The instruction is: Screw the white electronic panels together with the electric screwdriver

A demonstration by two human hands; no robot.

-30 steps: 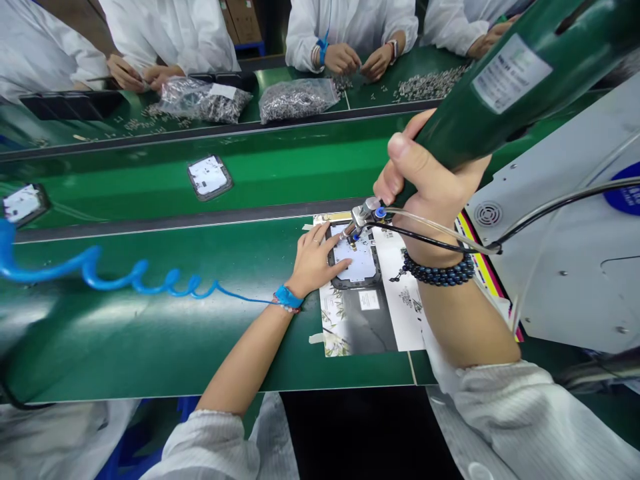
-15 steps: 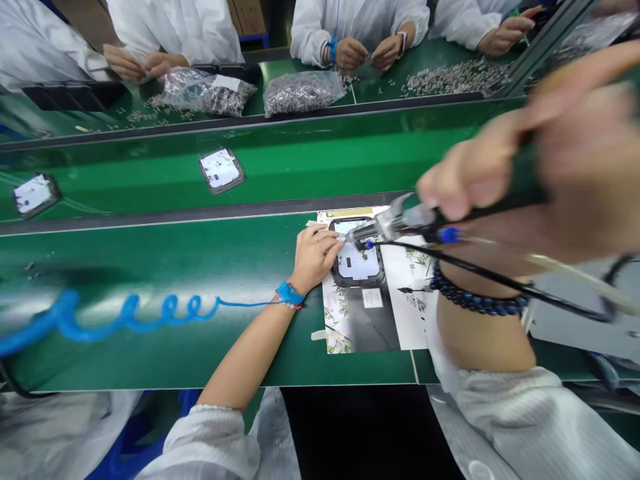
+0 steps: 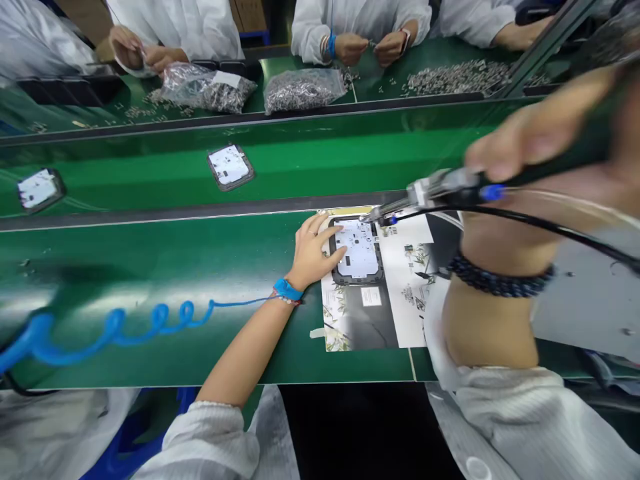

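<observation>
A black-framed housing with a white circuit board (image 3: 356, 250) lies flat on a printed sheet (image 3: 359, 327) in front of me. My left hand (image 3: 315, 248) rests at its left side, fingers spread, with the index finger and thumb reaching over the frame. It holds nothing. My right hand (image 3: 545, 147), blurred and close to the camera, is wrapped around a power screwdriver (image 3: 430, 190). The driver tilts down to the left, its metal tip at the housing's top right corner. Whether the tip touches a screw, I cannot tell. A black cable and a clear tube run along the tool.
Two similar boards in frames, one nearer (image 3: 231, 167) and one at far left (image 3: 41, 190), lie on the green conveyor (image 3: 310, 153). Bags of small metal parts (image 3: 305, 90) stand opposite, where co-workers' hands work. A coiled blue cord (image 3: 160, 320) runs to my left wristband.
The screwdriver tip has moved from the board's upper left part to its top right corner. My left fingers have spread. The boards on the conveyor sit slightly farther right.
</observation>
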